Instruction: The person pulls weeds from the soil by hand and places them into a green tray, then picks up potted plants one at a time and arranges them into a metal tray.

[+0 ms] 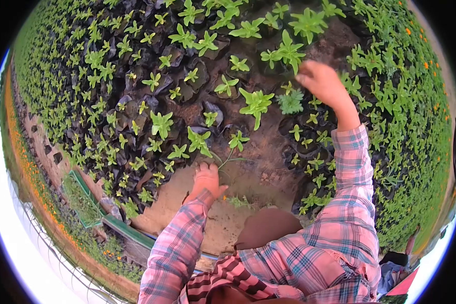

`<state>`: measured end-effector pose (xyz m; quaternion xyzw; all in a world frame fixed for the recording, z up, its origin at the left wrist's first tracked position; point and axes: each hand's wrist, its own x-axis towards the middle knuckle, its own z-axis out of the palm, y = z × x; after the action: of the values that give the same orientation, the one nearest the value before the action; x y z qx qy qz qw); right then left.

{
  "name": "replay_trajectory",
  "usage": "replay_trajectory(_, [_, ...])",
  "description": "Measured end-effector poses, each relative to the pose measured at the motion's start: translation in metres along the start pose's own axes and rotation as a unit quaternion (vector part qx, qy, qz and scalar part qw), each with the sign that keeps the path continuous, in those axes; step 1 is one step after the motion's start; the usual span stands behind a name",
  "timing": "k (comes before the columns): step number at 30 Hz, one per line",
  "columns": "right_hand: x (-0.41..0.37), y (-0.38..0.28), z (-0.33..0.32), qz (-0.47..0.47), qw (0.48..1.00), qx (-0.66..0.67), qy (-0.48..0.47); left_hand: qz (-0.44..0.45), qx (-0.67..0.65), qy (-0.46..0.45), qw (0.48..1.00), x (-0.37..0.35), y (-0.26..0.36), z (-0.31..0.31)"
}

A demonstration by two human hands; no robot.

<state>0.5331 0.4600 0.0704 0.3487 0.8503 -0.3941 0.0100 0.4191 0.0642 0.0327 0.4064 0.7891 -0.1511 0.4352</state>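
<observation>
My left hand (206, 180) rests low at the edge of the bare soil, fingers forward and thumb spread to the side. Just beyond its fingertips are a leafy seedling (199, 141) and a thin branching stem (228, 158). Further out on the right, my right hand (323, 83) hovers over the plants with its fingers curled together; what they hold, if anything, is hidden. It is nearest to a tall bright green seedling (289, 52). Below it grows a feathery bluish-green plant (290, 102).
Rows of seedlings in black plastic bags (169, 55) fill the left side. Dense plants with orange flowers (425, 65) stand at the right. A green crate (83, 200) with cut greenery sits at the lower left. A brown rounded thing (268, 227) is close to my body.
</observation>
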Motion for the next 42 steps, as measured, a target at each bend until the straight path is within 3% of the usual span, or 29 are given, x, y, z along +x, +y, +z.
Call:
replay_trajectory(1, [-0.003, -0.006, 0.003, -0.033, 0.998, -0.048, -0.035, -0.003, 0.002, 0.005, 1.0, 0.0, 0.0, -0.002])
replay_trajectory(4, [-0.002, 0.02, 0.036, -0.106, 0.987, -0.122, 0.004, -0.006, 0.007, -0.004, 1.0, 0.001, 0.0, -0.003])
replay_trajectory(8, [-0.014, -0.002, 0.036, -0.099, 0.975, -0.2, 0.004, -0.006, 0.011, -0.001, 1.0, 0.001, 0.002, -0.002])
replay_trajectory(11, [-0.033, -0.015, 0.037, -0.156, 0.963, -0.173, 0.136, -0.002, 0.012, 0.013, 1.0, 0.0, -0.001, 0.0])
replay_trajectory(16, [-0.104, -0.056, 0.043, -0.158, 0.976, -0.114, 0.094, 0.014, 0.018, 0.033, 0.999, 0.0, -0.004, 0.003])
replay_trajectory(18, [-0.131, -0.063, 0.072, -0.145, 0.984, -0.099, 0.022, 0.028, 0.017, 0.05, 0.998, 0.0, -0.005, 0.004])
replay_trajectory(20, [-0.151, -0.054, 0.118, -0.176, 0.981, -0.078, 0.009, 0.038, 0.015, 0.064, 0.997, -0.002, -0.01, 0.008])
replay_trajectory(23, [-0.163, -0.05, 0.154, -0.141, 0.984, -0.093, -0.055, 0.077, -0.011, 0.127, 0.989, 0.001, -0.023, 0.021])
replay_trajectory(26, [-0.144, -0.067, 0.151, -0.163, 0.979, -0.015, 0.122, 0.147, -0.095, 0.188, 0.966, -0.003, -0.043, 0.033])
replay_trajectory(28, [-0.128, -0.089, 0.136, -0.029, 0.988, 0.064, 0.137, 0.161, -0.172, 0.154, 0.96, -0.008, -0.053, 0.029])
replay_trajectory(29, [-0.12, -0.094, 0.137, -0.034, 0.988, 0.058, 0.136, 0.162, -0.178, 0.159, 0.957, -0.009, -0.062, 0.032])
replay_trajectory(31, [-0.105, -0.106, 0.139, 0.078, 0.993, -0.044, 0.073, 0.159, -0.192, 0.211, 0.945, -0.017, -0.088, 0.045])
replay_trajectory(35, [-0.091, -0.088, 0.178, 0.021, 0.983, -0.111, 0.142, 0.097, -0.13, 0.174, 0.971, -0.033, -0.16, 0.065])
replay_trajectory(37, [-0.086, -0.085, 0.182, 0.023, 0.981, -0.11, 0.159, 0.05, -0.074, 0.109, 0.99, -0.04, -0.188, 0.079])
replay_trajectory(42, [-0.08, -0.081, 0.171, 0.061, 0.977, -0.115, 0.171, 0.054, -0.047, 0.114, 0.991, -0.068, -0.187, 0.08])
